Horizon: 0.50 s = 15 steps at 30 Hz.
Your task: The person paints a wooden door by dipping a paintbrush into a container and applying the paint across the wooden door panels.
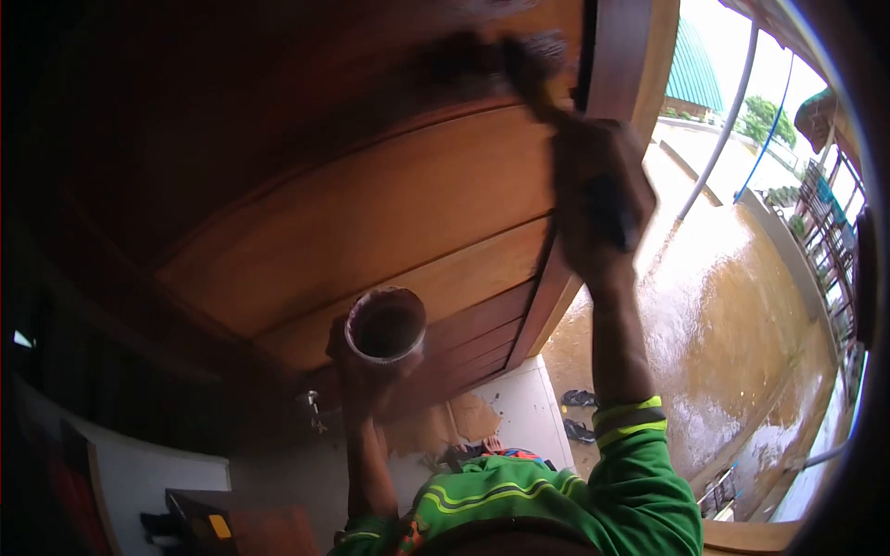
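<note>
My right hand (pixel 603 199) is closed round the handle of a paintbrush (pixel 536 74), raised high at the right edge of a wooden door (pixel 399 213). The bristles are at a dark, wet-looking patch on the upper panel; motion blurs them a little. My left hand (pixel 375 371) grips a round cup (pixel 386 324) from below, its mouth facing me. Dark smears mark the cup's rim, and its inside is too dark to make out. The door's middle panels are lighter brown, while the upper and lower ones look darker and redder.
A door handle (pixel 313 408) juts out at the lower left. Brown cardboard (pixel 464 419) lies on the tiled floor by my feet. Dark sandals (pixel 579 417) rest outside on the wet ground (pixel 705 315). The door frame (pixel 640 74) stands to the right.
</note>
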Motion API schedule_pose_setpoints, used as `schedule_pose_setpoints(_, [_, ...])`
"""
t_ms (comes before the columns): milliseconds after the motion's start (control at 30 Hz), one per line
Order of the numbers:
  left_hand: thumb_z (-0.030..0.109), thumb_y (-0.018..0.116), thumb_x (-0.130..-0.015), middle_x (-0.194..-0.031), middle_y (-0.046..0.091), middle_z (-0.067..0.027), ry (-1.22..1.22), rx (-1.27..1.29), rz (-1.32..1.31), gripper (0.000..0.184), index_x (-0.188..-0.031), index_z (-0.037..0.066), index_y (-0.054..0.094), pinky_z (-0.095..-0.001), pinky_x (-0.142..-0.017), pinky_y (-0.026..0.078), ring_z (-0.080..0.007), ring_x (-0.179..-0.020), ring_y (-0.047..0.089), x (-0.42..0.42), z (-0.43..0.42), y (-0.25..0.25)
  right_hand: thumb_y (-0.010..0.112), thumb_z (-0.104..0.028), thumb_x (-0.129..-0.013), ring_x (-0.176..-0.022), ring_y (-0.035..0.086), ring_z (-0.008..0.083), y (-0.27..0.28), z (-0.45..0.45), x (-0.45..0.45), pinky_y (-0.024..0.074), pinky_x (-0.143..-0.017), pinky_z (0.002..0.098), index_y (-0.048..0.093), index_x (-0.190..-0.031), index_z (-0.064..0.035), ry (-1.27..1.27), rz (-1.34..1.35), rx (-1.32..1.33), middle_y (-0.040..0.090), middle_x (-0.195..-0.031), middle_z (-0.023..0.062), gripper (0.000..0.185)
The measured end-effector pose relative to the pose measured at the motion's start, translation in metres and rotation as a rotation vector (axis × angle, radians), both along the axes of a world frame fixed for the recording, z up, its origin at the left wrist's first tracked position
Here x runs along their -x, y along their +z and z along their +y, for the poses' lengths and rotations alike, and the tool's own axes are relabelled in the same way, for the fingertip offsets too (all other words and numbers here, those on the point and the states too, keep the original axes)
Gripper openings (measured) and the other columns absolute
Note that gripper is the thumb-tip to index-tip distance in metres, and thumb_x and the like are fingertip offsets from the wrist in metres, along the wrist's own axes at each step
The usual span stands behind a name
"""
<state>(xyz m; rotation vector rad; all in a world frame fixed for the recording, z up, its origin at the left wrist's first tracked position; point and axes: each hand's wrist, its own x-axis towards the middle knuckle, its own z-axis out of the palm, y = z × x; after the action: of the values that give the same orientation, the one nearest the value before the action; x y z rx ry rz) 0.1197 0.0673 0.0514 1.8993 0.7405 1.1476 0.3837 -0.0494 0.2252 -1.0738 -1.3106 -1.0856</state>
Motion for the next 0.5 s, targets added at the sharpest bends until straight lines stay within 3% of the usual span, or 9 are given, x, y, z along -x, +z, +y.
schedule_pose_setpoints(133, [0.027, 0.095, -0.055, -0.115, 0.064, -0.0111, 0.047, -0.057, 0.003, 0.083, -0.127, 0.008, 0.057, -0.0448, -0.092, 0.051, -0.0291, -0.105, 0.064, 0.004, 0.006, -0.004, 0.068, 0.002, -0.085, -0.080, 0.060, 0.0242, -0.020, -0.002, -0.032, 0.0492, -0.072, 0.0353, 0.069, -0.101, -0.0020, -0.020, 0.419, -0.075, 0.064, -0.086, 0.0095, 0.016])
schedule_pose_setpoints(200, [0.028, 0.095, -0.056, -0.116, 0.064, -0.0111, 0.067, -0.064, 0.033, 0.082, -0.127, 0.008, 0.057, -0.0445, -0.093, 0.050, -0.0285, -0.107, 0.064, 0.007, 0.007, -0.007, 0.068, 0.002, -0.084, -0.084, 0.059, 0.0258, -0.030, 0.011, -0.036, 0.0480, -0.074, 0.0372, 0.068, -0.102, -0.0022, -0.036, 0.256, -0.040, 0.062, -0.086, 0.0096, 0.018])
schedule_pose_setpoints(233, [0.028, 0.094, -0.057, -0.117, 0.064, -0.0111, 0.057, -0.056, 0.037, 0.082, -0.127, 0.007, 0.056, -0.0440, -0.094, 0.050, -0.0280, -0.108, 0.064, 0.006, 0.006, -0.005, 0.069, 0.001, -0.082, -0.088, 0.057, 0.0277, -0.032, 0.016, -0.021, 0.0468, -0.075, 0.0392, 0.066, -0.100, -0.0025, -0.105, 0.323, 0.026, 0.059, -0.089, 0.0102, 0.019])
schedule_pose_setpoints(333, [0.028, 0.093, -0.060, -0.120, 0.063, -0.0112, -0.050, 0.002, 0.001, 0.082, -0.129, 0.006, 0.054, -0.0425, -0.097, 0.049, -0.0268, -0.110, 0.063, 0.003, 0.003, 0.001, 0.074, 0.001, -0.065, -0.089, 0.055, 0.0321, -0.031, 0.043, 0.032, 0.0470, -0.075, 0.0414, 0.064, -0.099, -0.0059, 0.102, 0.127, 0.061, 0.054, -0.098, 0.0123, 0.036])
schedule_pose_setpoints(367, [0.028, 0.093, -0.061, -0.121, 0.063, -0.0112, -0.096, 0.021, -0.012, 0.082, -0.130, 0.006, 0.054, -0.0420, -0.098, 0.048, -0.0264, -0.111, 0.062, 0.000, 0.002, 0.002, 0.075, 0.001, -0.076, -0.085, 0.055, 0.0277, -0.028, 0.049, 0.051, 0.0464, -0.068, 0.0389, 0.068, -0.098, -0.0045, 0.171, 0.034, 0.059, 0.058, -0.088, 0.0098, 0.024])
schedule_pose_setpoints(500, [0.028, 0.092, -0.065, -0.125, 0.062, -0.0113, -0.219, 0.064, -0.035, 0.082, -0.132, 0.004, 0.051, -0.0401, -0.102, 0.047, -0.0248, -0.115, 0.061, -0.003, 0.002, 0.011, 0.075, -0.001, -0.078, -0.080, 0.056, 0.0255, -0.010, 0.037, 0.065, 0.0475, -0.068, 0.0373, 0.068, -0.098, -0.0046, 0.295, 0.041, 0.079, 0.060, -0.088, 0.0083, 0.022])
